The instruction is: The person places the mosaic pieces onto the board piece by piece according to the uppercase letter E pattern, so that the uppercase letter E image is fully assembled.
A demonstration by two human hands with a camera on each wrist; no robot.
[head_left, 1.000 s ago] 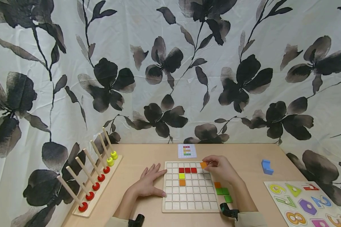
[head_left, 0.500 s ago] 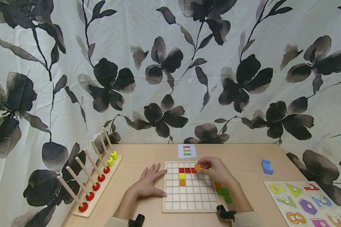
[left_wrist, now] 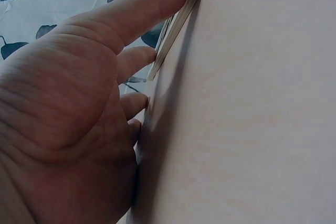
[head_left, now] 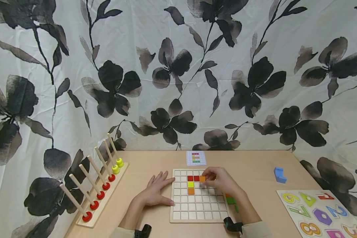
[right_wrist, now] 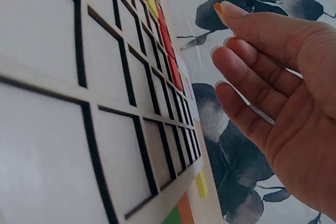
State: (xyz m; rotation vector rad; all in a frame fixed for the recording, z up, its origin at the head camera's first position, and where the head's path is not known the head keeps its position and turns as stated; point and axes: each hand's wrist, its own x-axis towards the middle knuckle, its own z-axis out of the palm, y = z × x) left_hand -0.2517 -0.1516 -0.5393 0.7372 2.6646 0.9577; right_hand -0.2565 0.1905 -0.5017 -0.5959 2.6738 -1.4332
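In the head view, a white gridded board (head_left: 199,208) with a pale wooden frame lies on the table. My right hand (head_left: 221,180) pinches an orange square tile (head_left: 202,178) between thumb and fingers, above the board. That tile covers part of a row of red tiles (head_left: 193,178). Below the row's left end sit a yellow tile (head_left: 190,184) and another orange tile (head_left: 191,191). My left hand (head_left: 156,191) has its fingers spread, with index finger and thumb touching the board's left edge. The right wrist view shows only a sliver of the held orange tile (right_wrist: 218,8).
Loose green tiles (head_left: 231,200) lie by the board's right edge, partly behind my right arm. A pattern card (head_left: 196,158) lies beyond the board. On the left stands a peg rack (head_left: 90,221) with rings. A blue block (head_left: 280,175) and a number puzzle board (head_left: 291,211) are right.
My right hand has moved left with the orange tile, from the board's upper right corner to over the right end of the red row. The left hand has stayed put.
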